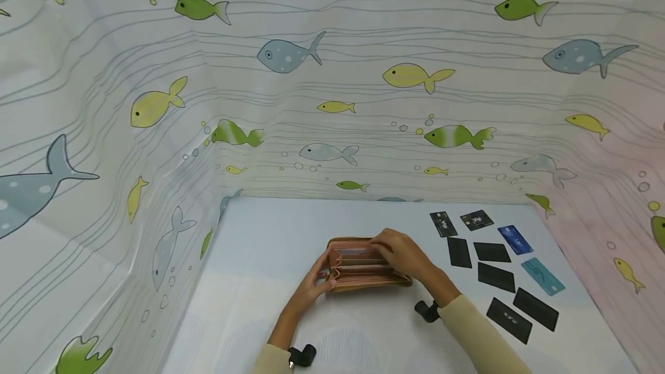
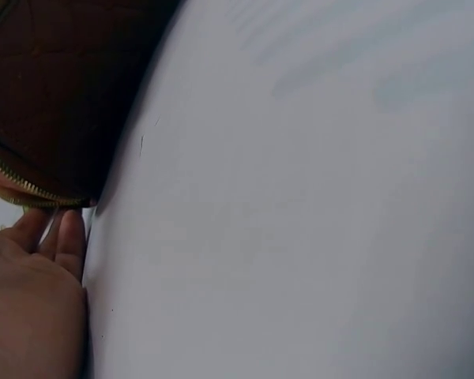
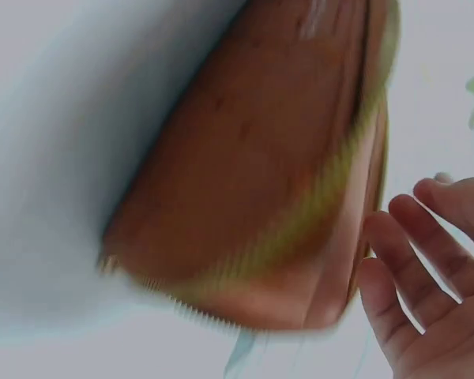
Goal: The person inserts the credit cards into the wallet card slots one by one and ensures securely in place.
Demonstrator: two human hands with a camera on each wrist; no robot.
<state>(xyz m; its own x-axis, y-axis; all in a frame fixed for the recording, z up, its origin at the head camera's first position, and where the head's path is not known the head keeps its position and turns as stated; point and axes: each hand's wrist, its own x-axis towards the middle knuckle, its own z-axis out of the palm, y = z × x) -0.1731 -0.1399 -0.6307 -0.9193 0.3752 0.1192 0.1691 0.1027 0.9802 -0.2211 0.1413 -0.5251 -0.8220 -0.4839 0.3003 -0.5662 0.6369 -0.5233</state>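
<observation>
Overhead, the head view shows a pale table (image 1: 249, 281) fenced on three sides by a fish-print curtain (image 1: 332, 103). A tan zip wallet (image 1: 363, 267) lies open near the table's middle, its accordion pockets facing up. The left hand (image 1: 312, 287) grips the wallet's left end with curled fingers, while the right hand (image 1: 402, 255) rests over its right half, fingertips dipping into the pockets; whether they pinch anything is hidden. Black and blue cards (image 1: 496, 267) lie spread to the right, well apart from the wallet, the nearest ones close to the table's front right edge. Bare tabletop stretches left of and behind the wallet up to the curtain.

Next, the left wrist view: the wallet's (image 2: 47, 95) dark outer side and gold zip fill the upper left corner, cut off by the frame, with the left hand's (image 2: 31, 300) fingers just under it on the pale surface.

Lastly, the right wrist view is blurred; the wallet (image 3: 253, 174) looms large, and the right hand's (image 3: 426, 268) fingers lie loosely spread beside its edge.
</observation>
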